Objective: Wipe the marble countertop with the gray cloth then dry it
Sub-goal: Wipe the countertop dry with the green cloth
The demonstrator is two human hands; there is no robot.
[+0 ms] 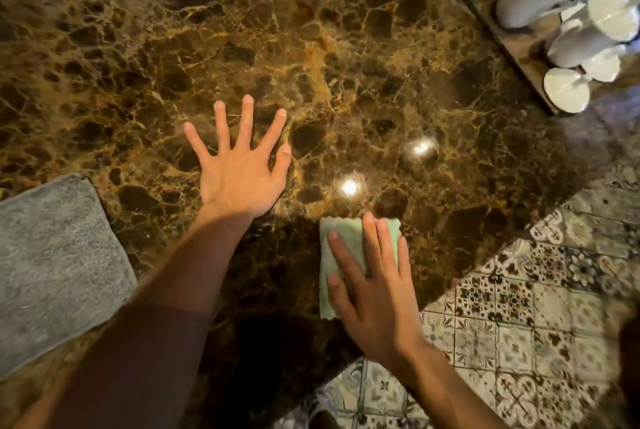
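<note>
The brown veined marble countertop (311, 48) fills most of the view. A gray cloth (59, 269) lies flat on it at the left edge, with no hand on it. My left hand (239, 169) rests palm down on the marble with its fingers spread wide, holding nothing. My right hand (370, 283) presses flat on a folded pale green cloth (329, 255) near the counter's front corner, fingers extended over it.
Several white cups and jugs (561, 13) stand on a wooden tray (519, 44) at the far right of the counter. Patterned floor tiles (519, 307) show beyond the counter's edge at the lower right. Two bright light reflections sit on the marble.
</note>
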